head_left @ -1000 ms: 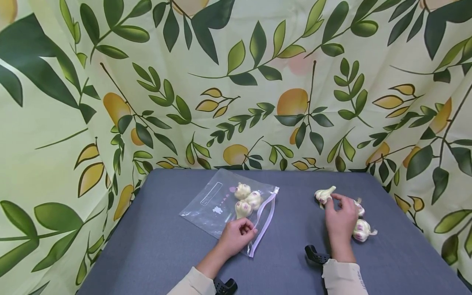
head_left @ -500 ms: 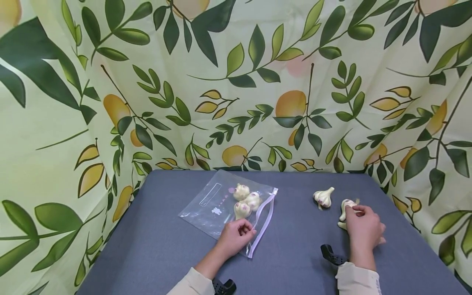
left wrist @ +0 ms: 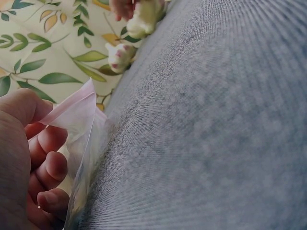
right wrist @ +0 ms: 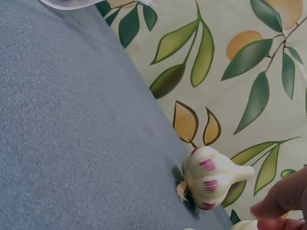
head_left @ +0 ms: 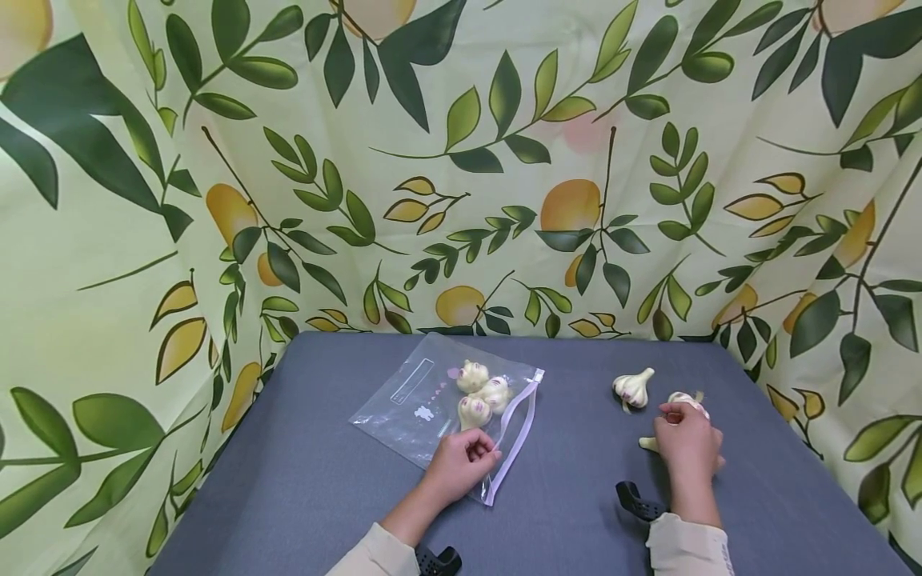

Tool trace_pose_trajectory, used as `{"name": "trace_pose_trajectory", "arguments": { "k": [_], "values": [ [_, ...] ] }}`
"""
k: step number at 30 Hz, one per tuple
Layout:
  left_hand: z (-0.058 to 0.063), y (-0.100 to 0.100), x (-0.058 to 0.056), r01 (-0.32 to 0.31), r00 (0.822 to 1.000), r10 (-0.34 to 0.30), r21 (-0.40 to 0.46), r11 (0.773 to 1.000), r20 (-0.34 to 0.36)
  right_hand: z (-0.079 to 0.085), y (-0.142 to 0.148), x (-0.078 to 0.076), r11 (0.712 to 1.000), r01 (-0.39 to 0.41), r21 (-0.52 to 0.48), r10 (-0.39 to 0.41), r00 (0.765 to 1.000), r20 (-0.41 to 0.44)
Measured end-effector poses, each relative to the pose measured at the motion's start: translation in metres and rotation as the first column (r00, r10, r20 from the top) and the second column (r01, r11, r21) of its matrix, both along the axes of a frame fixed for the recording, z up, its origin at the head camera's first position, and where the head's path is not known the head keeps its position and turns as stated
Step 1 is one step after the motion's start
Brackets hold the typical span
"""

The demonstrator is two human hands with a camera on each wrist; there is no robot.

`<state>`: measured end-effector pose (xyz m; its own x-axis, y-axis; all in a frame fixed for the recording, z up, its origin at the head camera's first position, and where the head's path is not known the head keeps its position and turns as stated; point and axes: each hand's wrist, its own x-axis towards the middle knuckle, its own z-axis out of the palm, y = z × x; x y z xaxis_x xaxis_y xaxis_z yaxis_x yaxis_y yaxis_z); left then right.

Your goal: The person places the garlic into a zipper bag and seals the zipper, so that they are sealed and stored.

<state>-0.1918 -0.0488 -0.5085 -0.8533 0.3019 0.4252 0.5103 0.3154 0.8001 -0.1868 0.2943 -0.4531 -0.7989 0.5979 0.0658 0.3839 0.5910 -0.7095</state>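
My left hand (head_left: pixel 461 464) pinches the lilac zip edge of a clear zip bag (head_left: pixel 392 404) between thumb and fingers; the left wrist view shows the raised edge (left wrist: pixel 72 103) close up. Inside the bag lie three garlic bulbs (head_left: pixel 474 412). On the right, my right hand (head_left: pixel 687 448) grips another garlic bulb, mostly hidden under the palm, with its pale stem (head_left: pixel 648 444) poking out to the left. Just beyond these fingers sits a second bulb (head_left: pixel 690 400). Farther back and left stands a third one (head_left: pixel 631 390), seen with purple streaks and roots in the right wrist view (right wrist: pixel 211 177).
A dark grey cloth-covered table (head_left: pixel 310 496) carries everything. Behind it and at the sides hangs a leaf-and-fruit patterned curtain (head_left: pixel 317 264). Black wrist mounts (head_left: pixel 637 502) stick out beside both sleeves.
From the single bulb at the back, my right hand has moved right to the front bulb, gripped it and shifted left with it. The left hand and bag stay put.
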Motion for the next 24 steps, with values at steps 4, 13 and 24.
{"name": "trace_pose_trajectory", "arguments": {
  "k": [4,13,24],
  "values": [
    [0.001,0.000,0.001,0.001,1.000,-0.001,-0.001,1.000,0.008,-0.005,0.001,-0.002,0.988,-0.147,0.043,0.145,0.989,0.040],
    [0.002,0.001,0.000,0.004,1.000,-0.004,-0.002,1.000,0.001,-0.011,0.000,-0.005,0.956,-0.294,0.009,0.292,0.951,0.097],
    [0.000,0.001,0.000,0.004,1.000,-0.004,-0.004,1.000,0.010,-0.014,-0.012,-0.010,0.913,-0.403,-0.061,0.405,0.913,0.038]
  ]
}}
